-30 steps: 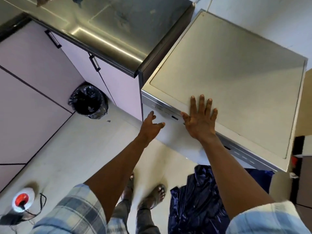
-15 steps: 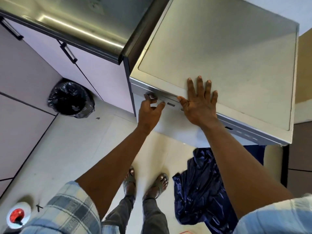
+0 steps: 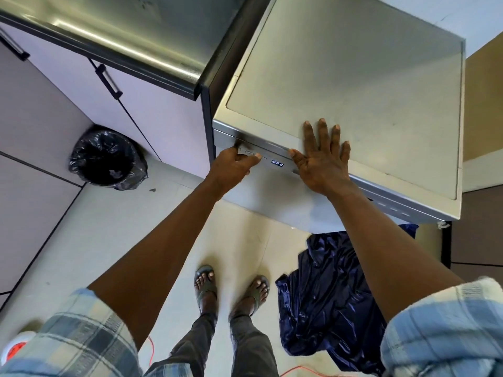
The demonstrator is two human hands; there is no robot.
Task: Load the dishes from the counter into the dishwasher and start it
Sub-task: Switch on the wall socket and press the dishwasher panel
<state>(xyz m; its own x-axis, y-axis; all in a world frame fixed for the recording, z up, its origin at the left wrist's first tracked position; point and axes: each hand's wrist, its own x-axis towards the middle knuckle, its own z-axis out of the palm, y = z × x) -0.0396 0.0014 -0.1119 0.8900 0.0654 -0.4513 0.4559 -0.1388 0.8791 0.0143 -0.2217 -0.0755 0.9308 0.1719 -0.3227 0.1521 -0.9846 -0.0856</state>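
The silver dishwasher (image 3: 367, 91) stands beside the steel counter, its door shut. A small blue display (image 3: 277, 163) glows on the control strip along its front top edge. My left hand (image 3: 231, 167) reaches that strip left of the display, fingertips touching the buttons and thumb pointing right. My right hand (image 3: 322, 159) lies flat on the front edge of the dishwasher's top, fingers spread. No dishes are in view.
The steel counter (image 3: 130, 31) runs left over lilac cabinets with black handles (image 3: 109, 78). A bin with a black liner (image 3: 107, 159) stands on the floor at left. A dark blue cloth (image 3: 332, 295) lies by my feet, with an orange cable (image 3: 299, 372) nearby.
My left hand rose from the door front to the control strip and pressed there; the display, dark before, is now lit. My right hand stayed flat on the top.
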